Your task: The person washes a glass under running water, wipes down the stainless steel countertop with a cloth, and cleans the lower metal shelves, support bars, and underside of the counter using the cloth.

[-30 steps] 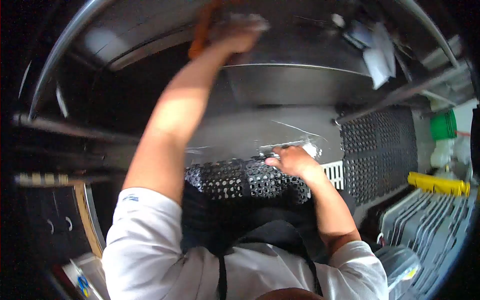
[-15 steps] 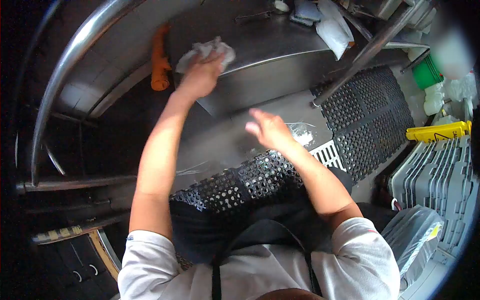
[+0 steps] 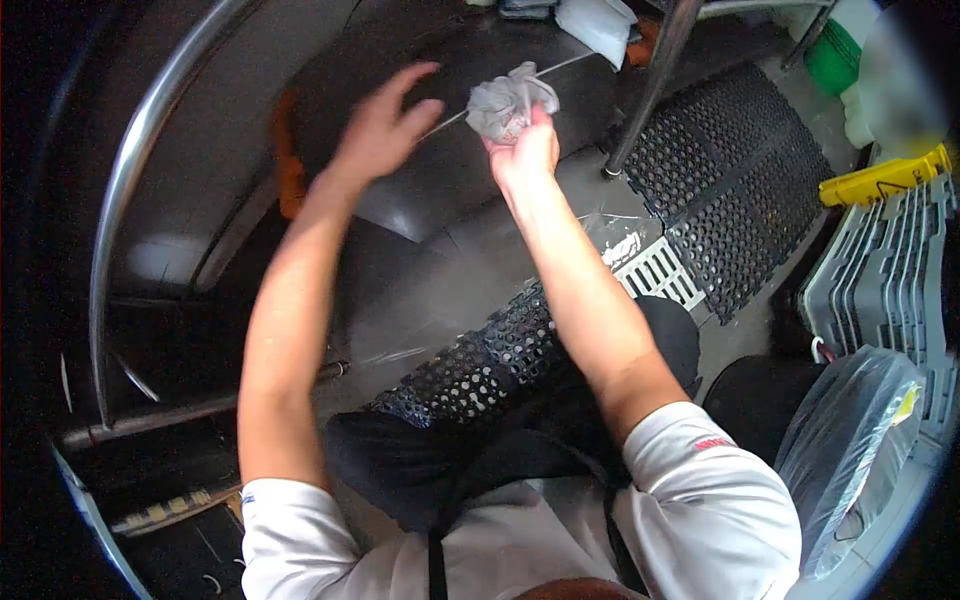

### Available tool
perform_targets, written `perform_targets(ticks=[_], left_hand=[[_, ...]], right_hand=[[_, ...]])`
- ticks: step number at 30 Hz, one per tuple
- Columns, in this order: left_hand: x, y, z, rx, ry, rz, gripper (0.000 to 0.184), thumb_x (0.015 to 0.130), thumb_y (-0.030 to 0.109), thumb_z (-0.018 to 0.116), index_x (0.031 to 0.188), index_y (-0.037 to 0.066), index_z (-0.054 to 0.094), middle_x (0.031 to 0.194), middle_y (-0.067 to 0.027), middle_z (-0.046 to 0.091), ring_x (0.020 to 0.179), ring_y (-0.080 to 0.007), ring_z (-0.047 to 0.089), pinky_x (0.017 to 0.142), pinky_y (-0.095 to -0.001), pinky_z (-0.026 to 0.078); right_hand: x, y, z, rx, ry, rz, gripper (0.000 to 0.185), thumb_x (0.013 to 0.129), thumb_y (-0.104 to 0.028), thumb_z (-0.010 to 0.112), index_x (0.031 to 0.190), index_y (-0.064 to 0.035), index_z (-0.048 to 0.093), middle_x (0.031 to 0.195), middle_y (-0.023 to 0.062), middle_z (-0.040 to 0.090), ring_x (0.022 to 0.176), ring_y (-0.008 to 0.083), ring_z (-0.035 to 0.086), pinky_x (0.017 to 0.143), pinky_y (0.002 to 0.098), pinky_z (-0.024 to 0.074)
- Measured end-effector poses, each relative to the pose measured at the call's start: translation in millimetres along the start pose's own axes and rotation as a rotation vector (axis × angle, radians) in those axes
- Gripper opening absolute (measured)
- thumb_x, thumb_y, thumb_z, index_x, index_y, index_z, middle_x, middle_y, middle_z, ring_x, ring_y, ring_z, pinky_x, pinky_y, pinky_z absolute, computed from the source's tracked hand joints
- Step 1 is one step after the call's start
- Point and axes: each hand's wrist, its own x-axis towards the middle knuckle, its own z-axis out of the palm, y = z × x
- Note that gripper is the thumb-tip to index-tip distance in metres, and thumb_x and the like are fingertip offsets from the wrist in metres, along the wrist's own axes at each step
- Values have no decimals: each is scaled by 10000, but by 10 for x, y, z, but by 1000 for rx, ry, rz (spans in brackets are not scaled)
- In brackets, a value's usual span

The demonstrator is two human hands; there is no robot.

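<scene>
A crumpled pale cloth is bunched in my right hand, with the thumb pressed against its side. It is held over the front edge of a dark metal shelf. To the left of the cloth, my left hand is empty, its fingers apart and slightly blurred. It hovers near the same shelf; whether it touches the surface I cannot tell. An orange pipe stands beyond my left forearm.
A curved metal rail runs along the left, and a metal leg stands at the upper right. Black perforated mats and a white drain grate lie on the floor. White bags rest on the shelf. Grey crates stand right.
The cloth has passed from my left hand to my right hand. My right hand has moved up to the shelf edge. The view has shifted somewhat.
</scene>
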Motion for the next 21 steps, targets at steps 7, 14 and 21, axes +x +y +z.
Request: perform_targets(ticks=[7,14,21], left_hand=[[-478,-1015,-144,373,-28,-267,807,885,630,524,1551,307,203,1619,-159,135,1485,-365,148,1200,-524,132],[-491,-1108,-71,484,-38,-181,778,910,630,454,1558,280,202,1606,-174,182,1472,-382,194,1197,-491,159],[-434,-1093,-165,374,-78,20,696,984,519,396,1520,84,311,1549,-193,326,1450,-361,267,1183,-429,172]], right_hand=[[827,-131,-574,-337,41,-643,444,1006,-366,449,1243,-11,569,1216,104,633,1103,266,608,998,395,457],[811,686,-482,-1071,52,-906,618,1012,-198,375,1489,102,122,1581,306,62,1484,414,57,1214,445,57],[800,1228,-855,-1187,-170,-1117,698,914,-174,510,1474,90,189,1549,370,51,1438,548,22,1179,579,20]])
